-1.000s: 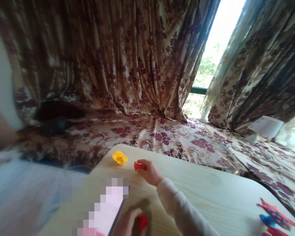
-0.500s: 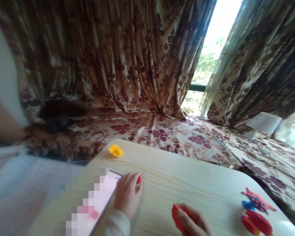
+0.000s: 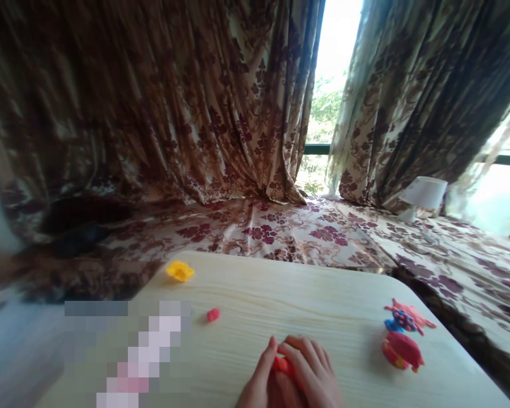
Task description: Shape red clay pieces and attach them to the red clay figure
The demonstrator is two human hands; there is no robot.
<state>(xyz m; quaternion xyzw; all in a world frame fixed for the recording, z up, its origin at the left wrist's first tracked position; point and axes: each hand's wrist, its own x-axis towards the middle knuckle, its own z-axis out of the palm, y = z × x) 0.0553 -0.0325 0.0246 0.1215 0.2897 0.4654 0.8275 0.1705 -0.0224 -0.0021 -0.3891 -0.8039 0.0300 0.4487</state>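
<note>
Low in the view, my left hand [image 3: 258, 381] and my right hand [image 3: 312, 368] come together over the table. Between them is a piece of red modelling clay [image 3: 284, 365], partly covered by the fingers, so its full shape is hidden. Both hands are closed around it. Beyond my left hand, a small pinkish-red lump of clay [image 3: 213, 314] lies alone on the tabletop.
The pale wooden table [image 3: 255, 294] has rounded corners. A yellow flower-like piece [image 3: 179, 271] lies at its far left. Two colourful clay figures, one pink and blue [image 3: 403, 318], one dark red [image 3: 403, 350], stand at the right. A pixelated phone [image 3: 148, 354] lies left.
My left hand has set the small red lump down on the table and moved right to join my right hand around the red clay. The view has turned slightly right.
</note>
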